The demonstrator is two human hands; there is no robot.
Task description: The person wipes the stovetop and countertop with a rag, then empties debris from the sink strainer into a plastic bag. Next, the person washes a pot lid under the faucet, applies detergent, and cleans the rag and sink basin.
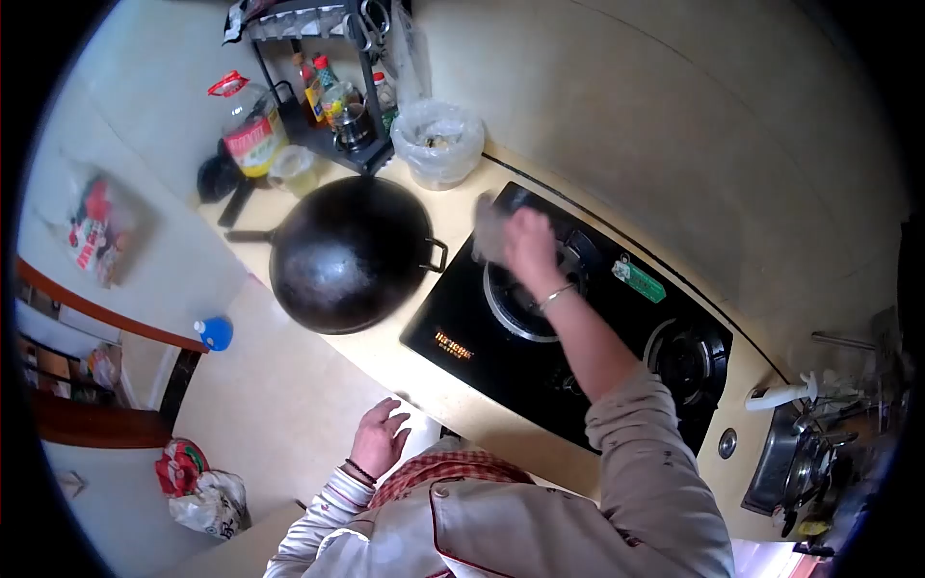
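My right hand is closed on a greyish cloth, somewhat blurred, over the left burner of the black gas stove. A bracelet circles that wrist, and the arm hides part of the burner. My left hand hangs by the counter's front edge with its fingers apart and nothing in them. To the left of the stove a dark wok lies upside down on the counter, its long handle pointing left and its loop handle toward the stove.
Behind the wok stand a bag-lined bin, a black rack with bottles, a large oil jug and a plastic cup. A sink with dishes is at the right. Bags lie on the floor at lower left.
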